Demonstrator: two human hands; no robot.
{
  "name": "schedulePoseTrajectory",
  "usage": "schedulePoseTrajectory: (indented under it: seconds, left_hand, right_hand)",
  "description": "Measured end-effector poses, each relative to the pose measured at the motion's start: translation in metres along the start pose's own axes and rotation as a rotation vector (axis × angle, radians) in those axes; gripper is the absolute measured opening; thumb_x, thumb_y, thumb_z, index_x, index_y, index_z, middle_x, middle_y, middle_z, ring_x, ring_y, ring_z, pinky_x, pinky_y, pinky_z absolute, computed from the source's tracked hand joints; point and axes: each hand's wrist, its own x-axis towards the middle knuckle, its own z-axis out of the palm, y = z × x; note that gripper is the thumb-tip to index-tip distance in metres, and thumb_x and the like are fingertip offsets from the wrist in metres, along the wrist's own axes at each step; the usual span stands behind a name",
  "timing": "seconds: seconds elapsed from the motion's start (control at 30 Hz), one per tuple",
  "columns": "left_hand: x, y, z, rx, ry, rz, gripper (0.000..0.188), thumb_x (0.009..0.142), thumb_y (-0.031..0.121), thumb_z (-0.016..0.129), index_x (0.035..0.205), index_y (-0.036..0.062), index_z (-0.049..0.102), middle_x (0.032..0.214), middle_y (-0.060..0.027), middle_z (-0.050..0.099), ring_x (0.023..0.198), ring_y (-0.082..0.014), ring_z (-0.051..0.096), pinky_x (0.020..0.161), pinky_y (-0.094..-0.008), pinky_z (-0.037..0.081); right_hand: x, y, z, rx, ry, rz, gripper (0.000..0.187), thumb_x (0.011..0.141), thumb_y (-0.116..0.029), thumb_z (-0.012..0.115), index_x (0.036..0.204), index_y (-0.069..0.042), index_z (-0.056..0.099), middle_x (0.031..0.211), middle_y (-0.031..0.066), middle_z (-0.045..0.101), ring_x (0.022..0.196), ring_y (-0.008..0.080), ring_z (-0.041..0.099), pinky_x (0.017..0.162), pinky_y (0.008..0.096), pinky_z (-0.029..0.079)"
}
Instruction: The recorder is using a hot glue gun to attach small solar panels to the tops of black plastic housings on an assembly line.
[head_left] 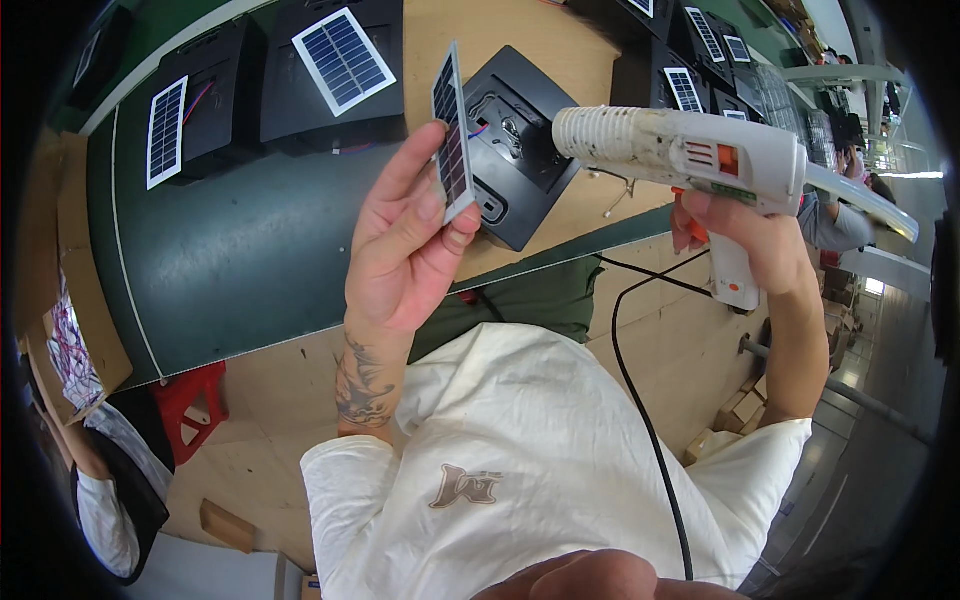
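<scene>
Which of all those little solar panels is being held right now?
The solar panel seen nearly edge-on, pinched in the left hand; the other visible panels rest on black boxes.

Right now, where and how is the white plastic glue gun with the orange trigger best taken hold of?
Probably by its white handle, coming from the right, as the right hand does: the handle drops below the barrel, the orange trigger is on its left side, and the front end points left.
</scene>
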Motion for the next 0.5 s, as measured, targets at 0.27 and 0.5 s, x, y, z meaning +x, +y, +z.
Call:
schedulePoseTrajectory:
  seconds: [0.27, 0.5]
  left_hand:
    - [-0.001, -0.005, -0.003, 0.013, 0.021, 0.036, 0.052, 0.094, -0.006, 0.049, 0.144, 0.0063, 0.040, 0.110, -0.0161, 0.050, 0.088, -0.0189, 0.055, 0.076, -0.0237, 0.051]
    - [0.001, 0.000, -0.003, 0.066, -0.062, 0.016, 0.050, 0.093, 0.000, 0.056, 0.142, 0.0031, 0.042, 0.116, -0.0156, 0.058, 0.091, -0.0195, 0.058, 0.084, -0.0291, 0.048]
  right_hand:
    - [-0.021, 0.028, -0.024, 0.195, -0.022, -0.173, 0.042, 0.081, -0.028, 0.063, 0.105, 0.006, 0.060, 0.083, 0.0177, 0.067, 0.077, 0.0273, 0.067, 0.070, 0.0336, 0.056]
    - [-0.008, 0.115, 0.006, 0.420, 0.252, -0.303, 0.044, 0.085, -0.028, 0.055, 0.111, 0.007, 0.059, 0.111, 0.0254, 0.063, 0.110, 0.0381, 0.061, 0.077, 0.0367, 0.058]
